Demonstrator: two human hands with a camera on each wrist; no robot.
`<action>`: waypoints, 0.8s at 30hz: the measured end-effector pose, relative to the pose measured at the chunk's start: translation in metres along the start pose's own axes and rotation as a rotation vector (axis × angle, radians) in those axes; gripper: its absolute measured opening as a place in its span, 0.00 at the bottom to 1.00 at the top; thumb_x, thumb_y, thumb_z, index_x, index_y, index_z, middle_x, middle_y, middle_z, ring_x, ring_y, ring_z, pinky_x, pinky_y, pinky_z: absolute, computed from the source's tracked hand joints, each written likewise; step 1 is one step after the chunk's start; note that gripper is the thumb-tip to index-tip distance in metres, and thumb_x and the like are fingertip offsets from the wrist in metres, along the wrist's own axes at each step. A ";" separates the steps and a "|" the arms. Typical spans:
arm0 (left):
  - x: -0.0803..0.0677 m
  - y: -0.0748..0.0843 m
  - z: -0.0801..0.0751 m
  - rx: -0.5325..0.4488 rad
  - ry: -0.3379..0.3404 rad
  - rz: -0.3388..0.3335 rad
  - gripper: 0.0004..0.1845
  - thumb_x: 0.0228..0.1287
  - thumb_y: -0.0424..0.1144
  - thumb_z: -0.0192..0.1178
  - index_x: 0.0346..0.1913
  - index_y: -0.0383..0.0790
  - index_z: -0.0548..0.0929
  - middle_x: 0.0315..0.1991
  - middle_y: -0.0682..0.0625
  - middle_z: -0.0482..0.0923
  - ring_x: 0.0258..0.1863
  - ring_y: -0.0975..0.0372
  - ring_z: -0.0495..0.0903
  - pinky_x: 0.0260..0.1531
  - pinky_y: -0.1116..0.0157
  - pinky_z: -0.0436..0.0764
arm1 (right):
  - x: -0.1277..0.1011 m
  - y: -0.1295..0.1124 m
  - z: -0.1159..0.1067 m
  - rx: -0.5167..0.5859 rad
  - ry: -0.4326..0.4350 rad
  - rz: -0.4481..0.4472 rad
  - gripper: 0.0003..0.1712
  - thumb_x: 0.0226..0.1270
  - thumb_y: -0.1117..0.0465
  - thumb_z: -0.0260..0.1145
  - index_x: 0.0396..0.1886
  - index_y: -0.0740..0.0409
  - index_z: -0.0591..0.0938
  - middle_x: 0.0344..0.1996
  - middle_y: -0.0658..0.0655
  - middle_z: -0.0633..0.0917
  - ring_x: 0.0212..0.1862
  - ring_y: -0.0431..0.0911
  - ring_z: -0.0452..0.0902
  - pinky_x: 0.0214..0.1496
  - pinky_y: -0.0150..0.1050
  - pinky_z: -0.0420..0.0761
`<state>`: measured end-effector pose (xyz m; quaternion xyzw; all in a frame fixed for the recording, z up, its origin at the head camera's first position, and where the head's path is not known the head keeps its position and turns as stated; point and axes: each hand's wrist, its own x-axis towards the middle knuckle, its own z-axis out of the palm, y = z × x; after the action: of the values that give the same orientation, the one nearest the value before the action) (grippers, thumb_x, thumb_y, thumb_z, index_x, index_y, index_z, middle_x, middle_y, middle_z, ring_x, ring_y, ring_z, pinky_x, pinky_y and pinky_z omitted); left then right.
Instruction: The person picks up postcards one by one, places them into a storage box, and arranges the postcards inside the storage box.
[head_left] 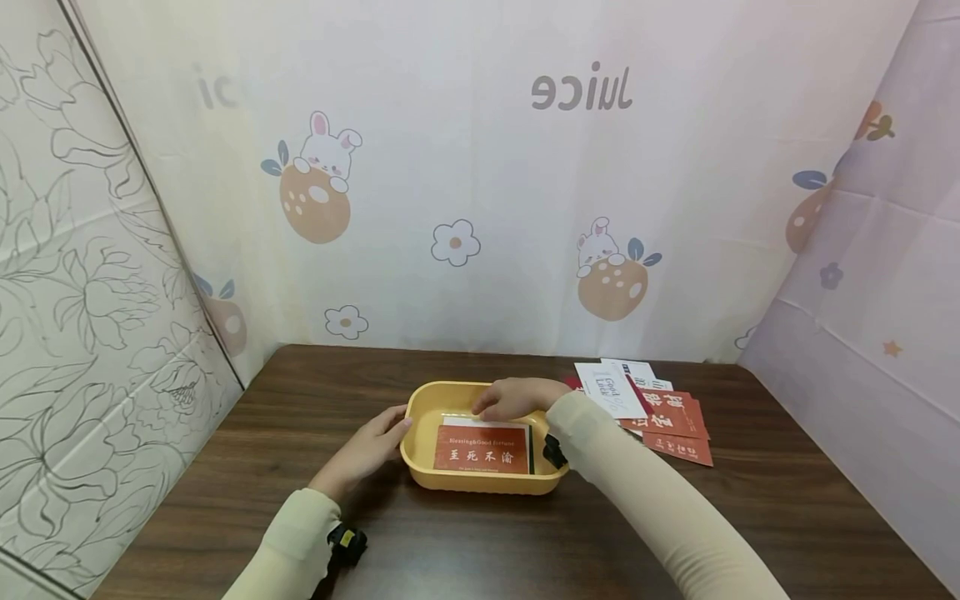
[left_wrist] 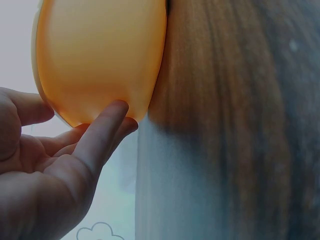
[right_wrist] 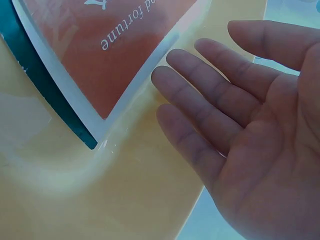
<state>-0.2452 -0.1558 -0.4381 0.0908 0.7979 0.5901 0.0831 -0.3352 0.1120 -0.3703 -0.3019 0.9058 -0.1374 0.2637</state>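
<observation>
Currently left hand [head_left: 367,450] is touching yellow tray [head_left: 420,404] on table [head_left: 300,400], grip relaxed, holding nothing; right hand [head_left: 517,398] is resting flat-fingered over red card [head_left: 483,450] already in tray. Other cards [head_left: 660,412] are lying beside, likely left.

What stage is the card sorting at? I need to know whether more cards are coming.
Done: a red card lies in the yellow tray, on others. In hand: the left hand touches the tray's outer wall, and the right hand hovers open inside. Left: the loose cards on the table beside it.
</observation>
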 end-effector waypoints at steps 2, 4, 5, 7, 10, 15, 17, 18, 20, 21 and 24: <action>0.000 0.000 0.000 -0.001 0.001 0.001 0.25 0.82 0.42 0.48 0.73 0.33 0.65 0.65 0.37 0.72 0.59 0.49 0.77 0.52 0.53 0.82 | -0.001 0.000 -0.001 -0.012 -0.002 0.010 0.19 0.77 0.52 0.58 0.62 0.49 0.82 0.62 0.51 0.79 0.67 0.50 0.70 0.69 0.49 0.69; 0.000 -0.001 -0.001 -0.003 0.000 0.002 0.25 0.82 0.42 0.48 0.73 0.33 0.65 0.65 0.37 0.72 0.59 0.49 0.77 0.52 0.53 0.82 | -0.003 0.000 -0.003 -0.025 -0.003 0.013 0.20 0.77 0.51 0.58 0.63 0.49 0.82 0.62 0.51 0.79 0.67 0.50 0.69 0.69 0.49 0.69; 0.000 -0.001 -0.001 -0.004 -0.001 0.002 0.25 0.82 0.42 0.48 0.73 0.33 0.65 0.65 0.37 0.72 0.59 0.49 0.77 0.53 0.53 0.82 | -0.004 0.000 -0.004 -0.028 -0.004 0.012 0.20 0.78 0.51 0.58 0.63 0.49 0.82 0.62 0.51 0.79 0.67 0.50 0.69 0.69 0.49 0.69; 0.000 -0.001 -0.001 -0.003 -0.003 0.004 0.25 0.82 0.42 0.48 0.73 0.33 0.65 0.65 0.37 0.72 0.59 0.49 0.77 0.53 0.53 0.82 | -0.006 0.001 -0.005 -0.035 -0.001 0.014 0.20 0.78 0.51 0.58 0.63 0.49 0.82 0.62 0.51 0.78 0.67 0.50 0.69 0.69 0.49 0.69; 0.000 -0.001 -0.001 -0.002 -0.004 0.005 0.25 0.81 0.42 0.48 0.73 0.33 0.65 0.65 0.37 0.72 0.59 0.49 0.77 0.53 0.53 0.82 | -0.010 0.004 -0.009 -0.041 0.014 0.013 0.20 0.77 0.50 0.58 0.63 0.49 0.82 0.62 0.51 0.79 0.67 0.50 0.69 0.69 0.48 0.70; 0.000 -0.001 -0.001 -0.006 0.000 0.006 0.25 0.81 0.42 0.48 0.73 0.33 0.65 0.65 0.36 0.71 0.59 0.49 0.77 0.53 0.53 0.82 | -0.020 0.011 -0.015 -0.033 0.048 0.020 0.20 0.76 0.49 0.59 0.62 0.48 0.83 0.63 0.51 0.78 0.67 0.51 0.68 0.69 0.51 0.69; 0.000 -0.001 -0.001 -0.006 -0.001 0.006 0.25 0.81 0.42 0.48 0.73 0.32 0.65 0.65 0.36 0.71 0.59 0.48 0.77 0.53 0.53 0.82 | -0.024 0.014 -0.018 -0.015 0.057 0.022 0.20 0.76 0.50 0.59 0.62 0.49 0.83 0.62 0.51 0.78 0.67 0.51 0.69 0.68 0.52 0.69; 0.000 -0.001 -0.001 -0.003 -0.001 0.007 0.25 0.81 0.41 0.48 0.73 0.32 0.65 0.65 0.36 0.71 0.59 0.48 0.77 0.53 0.52 0.82 | -0.027 0.016 -0.019 -0.008 0.064 0.018 0.20 0.76 0.50 0.59 0.62 0.49 0.83 0.62 0.51 0.78 0.66 0.51 0.70 0.68 0.52 0.70; 0.000 -0.001 0.000 -0.002 -0.002 0.006 0.25 0.81 0.41 0.48 0.73 0.32 0.65 0.65 0.36 0.71 0.59 0.48 0.77 0.53 0.52 0.82 | -0.031 0.022 -0.022 0.019 0.080 0.001 0.20 0.77 0.51 0.59 0.62 0.51 0.82 0.60 0.51 0.80 0.63 0.50 0.73 0.67 0.52 0.72; 0.000 -0.001 0.000 -0.003 -0.004 0.007 0.25 0.82 0.41 0.48 0.73 0.32 0.65 0.65 0.36 0.71 0.59 0.48 0.77 0.53 0.52 0.82 | -0.034 0.025 -0.025 0.028 0.092 -0.008 0.20 0.77 0.51 0.59 0.62 0.51 0.82 0.59 0.51 0.81 0.61 0.49 0.74 0.65 0.52 0.73; -0.001 0.000 0.000 -0.003 -0.004 0.010 0.25 0.82 0.41 0.48 0.73 0.32 0.65 0.65 0.36 0.71 0.60 0.48 0.77 0.53 0.52 0.82 | -0.042 0.034 -0.032 0.063 0.120 -0.030 0.21 0.78 0.51 0.58 0.63 0.52 0.82 0.56 0.51 0.82 0.56 0.47 0.78 0.62 0.52 0.76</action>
<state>-0.2448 -0.1561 -0.4382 0.0958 0.7965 0.5914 0.0822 -0.3410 0.1671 -0.3408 -0.2981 0.9106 -0.1875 0.2161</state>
